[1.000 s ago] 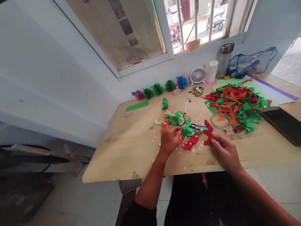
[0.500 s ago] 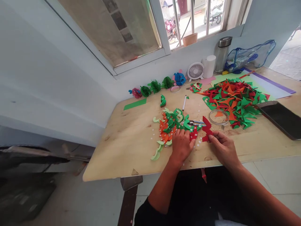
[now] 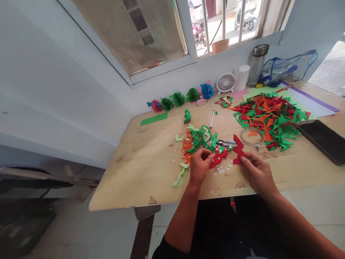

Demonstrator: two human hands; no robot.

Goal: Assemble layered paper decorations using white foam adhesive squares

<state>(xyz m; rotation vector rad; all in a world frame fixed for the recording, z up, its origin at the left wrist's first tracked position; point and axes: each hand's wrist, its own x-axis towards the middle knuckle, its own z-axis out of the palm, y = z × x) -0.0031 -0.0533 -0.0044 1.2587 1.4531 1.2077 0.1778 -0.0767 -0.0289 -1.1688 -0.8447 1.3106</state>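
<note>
Between the thumb and fingers of my right hand (image 3: 257,172) is a red wavy-edged paper cut-out (image 3: 238,149), raised a little above the table. My left hand (image 3: 199,165) has its thumb and forefinger pinched together; what they hold, if anything, is too small to make out. Close to its fingertips lies a second red paper piece (image 3: 219,155) dotted with small white squares. Loose white squares (image 3: 221,169) are scattered beside it. Further left is a heap of green scalloped paper pieces (image 3: 196,138) and orange ones (image 3: 186,149). Scissors or a similar tool (image 3: 226,143) lie behind the red pieces.
A large pile of paper scraps (image 3: 269,115) covers the right side, with a tape roll (image 3: 252,136) and a phone (image 3: 323,138) near it. A marker (image 3: 212,119), folded paper figures (image 3: 178,99), a small fan (image 3: 225,82) and a glass bottle (image 3: 257,66) stand or lie further back.
My left hand has drawn back left off the dotted red paper, its thumb and forefinger now pinched. My right hand keeps hold of the red cut-out. The view has shifted slightly.
</note>
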